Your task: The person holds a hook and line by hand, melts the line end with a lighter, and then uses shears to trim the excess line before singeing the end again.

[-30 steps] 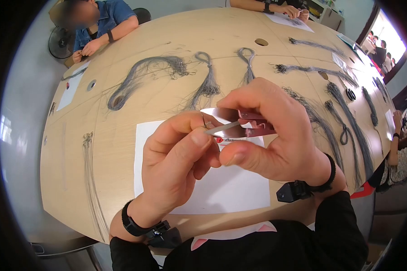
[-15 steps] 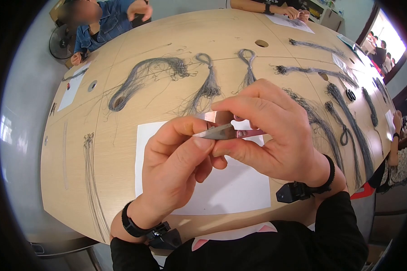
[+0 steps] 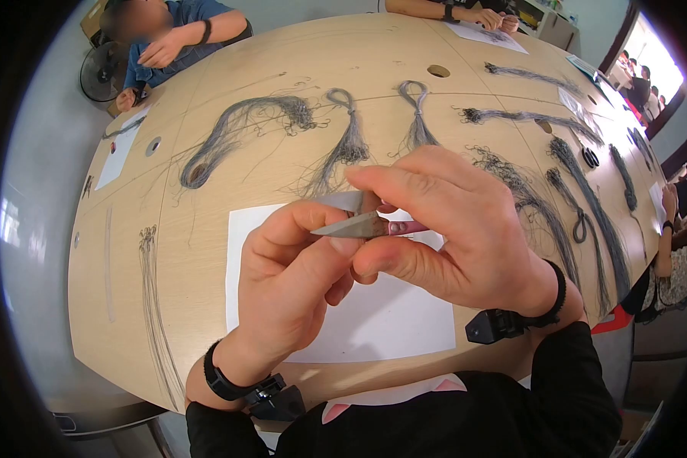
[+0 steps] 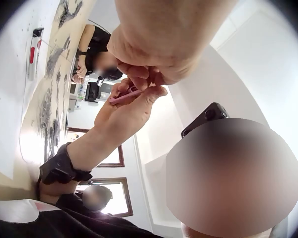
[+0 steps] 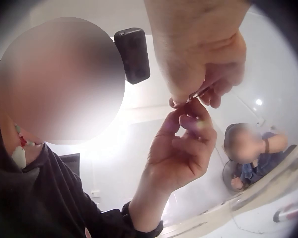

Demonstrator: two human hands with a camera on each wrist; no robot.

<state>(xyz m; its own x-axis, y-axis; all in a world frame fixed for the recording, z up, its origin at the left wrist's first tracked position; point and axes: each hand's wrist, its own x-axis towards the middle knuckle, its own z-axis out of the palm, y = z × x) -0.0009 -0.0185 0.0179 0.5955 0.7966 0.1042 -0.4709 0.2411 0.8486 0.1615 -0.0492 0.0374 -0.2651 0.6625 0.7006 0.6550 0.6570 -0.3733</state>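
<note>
My right hand (image 3: pixel 466 229) holds a small pair of thread snips with a pink handle (image 3: pixel 406 227) and pointed metal blades (image 3: pixel 351 227), its thumb below and forefinger above. The blades point left, across the tips of my left thumb and forefinger. Between those fingertips my left hand (image 3: pixel 286 263) pinches a tiny dark fish hook (image 3: pixel 349 214), mostly hidden by fingers and blade. Both hands are raised close together over a white paper sheet (image 3: pixel 382 324). In the left wrist view the pink handle (image 4: pixel 125 96) shows along the right hand's fingers.
Bundles of hooked grey line lie around: a long curved one (image 3: pixel 229 126), two looped ones (image 3: pixel 351 141) (image 3: pixel 418 122) and several at the right. A few strands (image 3: pixel 149 282) lie at left. Black-handled scissors (image 3: pixel 590 158) rest at right. Other people (image 3: pixel 179 46) sit across the table.
The snips have turned and moved left, so their blades now reach over the left fingertips. The right forefinger has shifted left too. The person at far left has moved an arm.
</note>
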